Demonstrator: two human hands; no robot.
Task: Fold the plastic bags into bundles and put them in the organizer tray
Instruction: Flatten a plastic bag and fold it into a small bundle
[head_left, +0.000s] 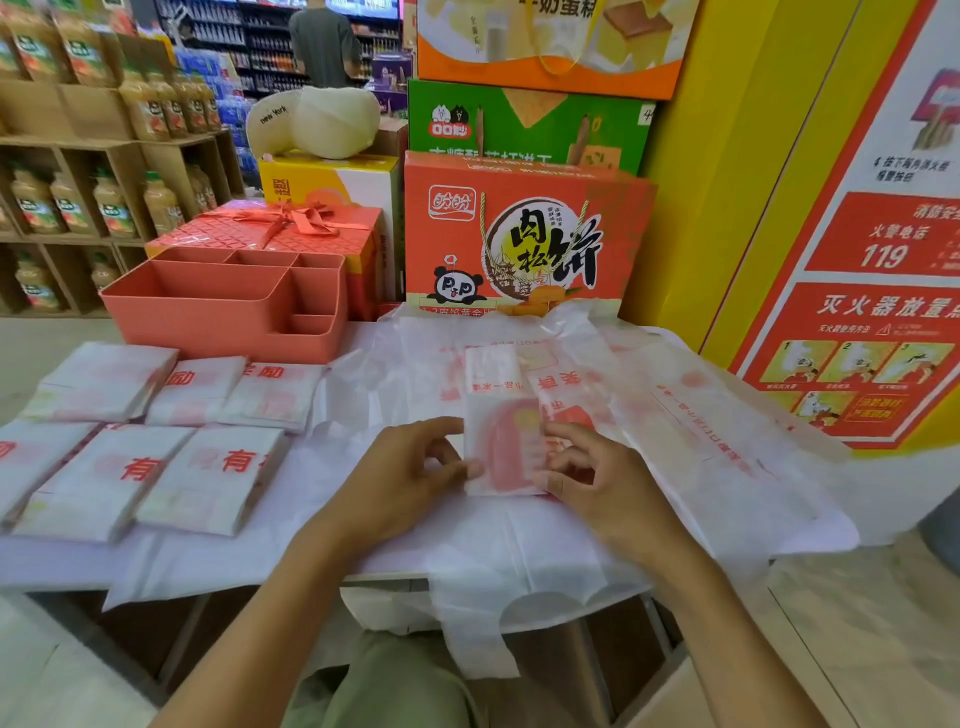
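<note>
A white plastic bag with red print, folded into a narrow strip, lies on the table's middle over flat unfolded bags. My left hand pinches the strip's near left edge and my right hand pinches its near right edge. Several folded bundles lie in two rows on the table's left. The coral organizer tray, with several compartments, stands behind them and holds nothing I can see.
Red and orange gift boxes stand behind the table, with a ribboned red box behind the tray. Drink shelves fill the left. A yellow wall with a red poster is on the right. A person stands far back.
</note>
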